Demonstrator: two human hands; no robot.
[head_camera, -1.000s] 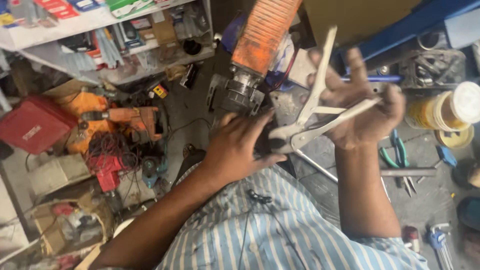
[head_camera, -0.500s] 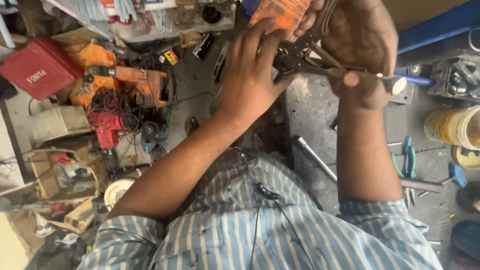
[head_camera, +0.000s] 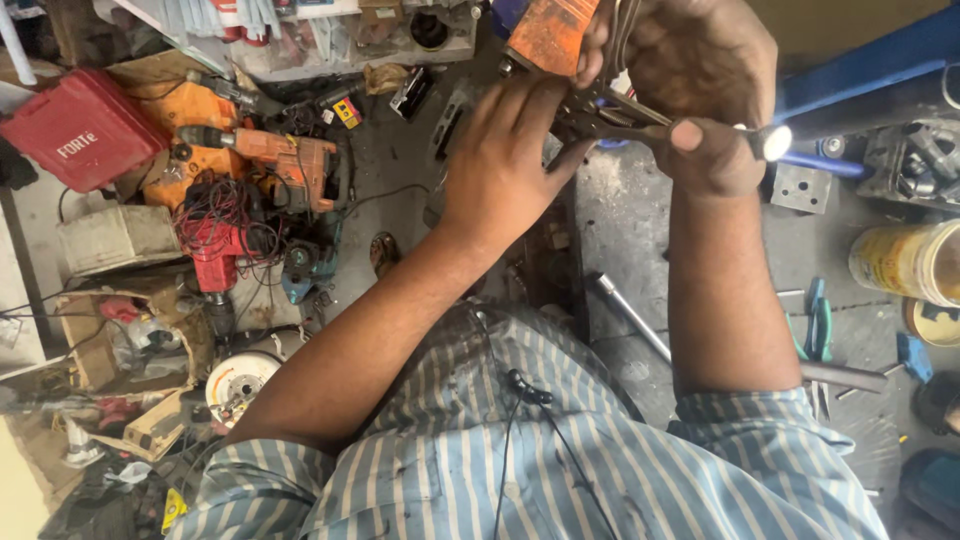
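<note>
At the far left a red plastic tool case (head_camera: 82, 128) lies on the floor, and just right of it an orange power drill (head_camera: 285, 160) rests among tangled red cables (head_camera: 215, 215) (a white grinding disc (head_camera: 237, 381) sits lower down, near the striped sleeve). Moving toward the middle, the left hand (head_camera: 500, 170) reaches up from the blue-and-white striped shirt (head_camera: 560, 450), fingers held together and laid flat over the lower end of an orange-bodied power tool (head_camera: 552, 33), its fingertips touching the metal pliers-like tool (head_camera: 620, 110). That tool sits at the top centre, between the two hands and just below the orange body; its dark jaw end is largely hidden by the fingers, so what it bites on is hard to tell. Further right, the right hand (head_camera: 700, 90) is curled tight round the tool's long metal handles, squeezing them together, with the thumb pressed along one handle whose white tip (head_camera: 775, 142) juts out. Beyond it, on the grey workbench (head_camera: 840, 300), stand a yellow tin can (head_camera: 905, 262) and green-handled pliers (head_camera: 818, 322), well apart from both hands.
</note>
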